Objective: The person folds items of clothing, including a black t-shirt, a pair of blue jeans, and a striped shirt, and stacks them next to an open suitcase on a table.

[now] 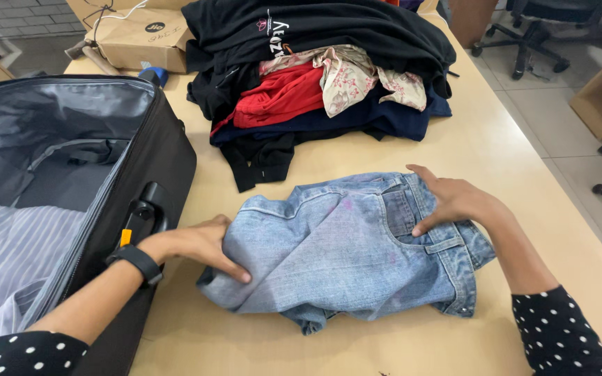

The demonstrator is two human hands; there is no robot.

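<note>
1. On the counter (510,139), beside the open black suitcase (155,160): folded light-blue jeans (336,251).
2. Left hand (200,244) pinches the fold's left edge; right hand (454,198) lies spread flat by the waistband.
3. Denim looks soft, floppy and fairly weighty; best gripped at both ends of the fold.
4. Clothes pile (315,76) behind.

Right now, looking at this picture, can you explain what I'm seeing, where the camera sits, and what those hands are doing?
The single picture comes from a camera worn on a person's head, looking down at their own two bare hands. Both rest on folded light-blue jeans on a pale wooden table: the left hand, with a black wristband, grips the left edge, and the right hand presses near the waistband. Behind lies a pile of folded clothes. An open black suitcase sits at the left with a striped garment inside.
</note>
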